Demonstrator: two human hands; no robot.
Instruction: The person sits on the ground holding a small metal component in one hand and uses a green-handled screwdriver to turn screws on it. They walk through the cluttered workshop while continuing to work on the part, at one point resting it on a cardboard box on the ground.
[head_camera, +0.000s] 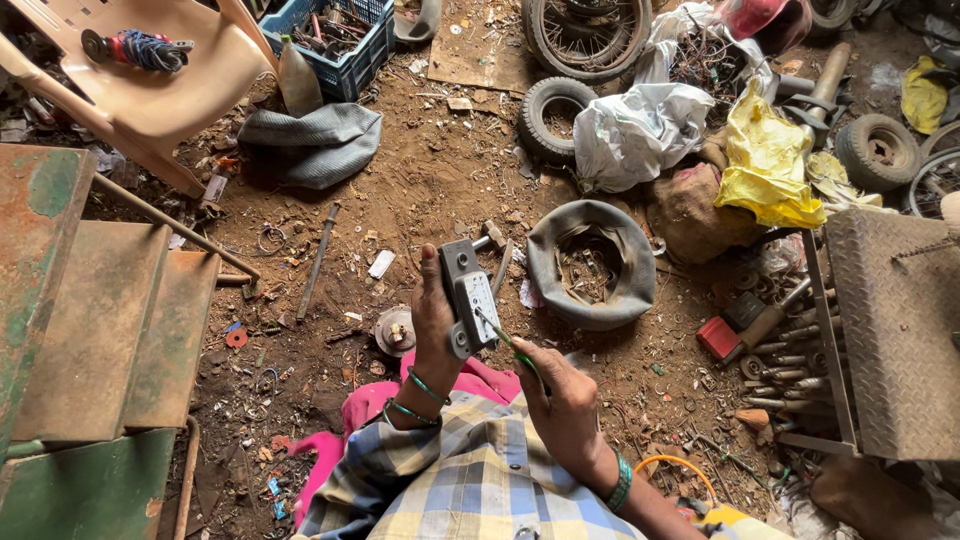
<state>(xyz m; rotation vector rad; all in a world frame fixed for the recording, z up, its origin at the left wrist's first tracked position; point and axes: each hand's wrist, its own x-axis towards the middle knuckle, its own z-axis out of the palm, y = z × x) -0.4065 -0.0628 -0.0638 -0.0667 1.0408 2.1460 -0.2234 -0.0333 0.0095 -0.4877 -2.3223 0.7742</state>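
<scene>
A person seated on a dirt workshop floor holds a small grey module (470, 297) upright in the left hand (432, 330), fingers wrapped round its lower back edge and thumb side pressed to the casing. The right hand (565, 395) is closed on a green-handled screwdriver (515, 350), its tip set against the module's pale face plate. The module sits in the air just above the person's lap, over a pink cloth (380, 400) and a checked sleeve (470, 480).

The module looks rigid, light enough for one hand and boxy, with mounting lugs top and bottom; its sides give the surest grip, while the face plate and any terminals are probably the delicate parts. The slim tool likely slips easily if pushed off-line.

Scrap lies about the floor: a tyre (590, 265) holding small metal parts just beyond the hands, smaller wheels (555, 115), white sacks (640, 130), a yellow bag (765, 160), a blue crate (340, 35), a beige chair (150, 80) and a green bench (90, 330) to the left, and a metal plate (895, 330) to the right
</scene>
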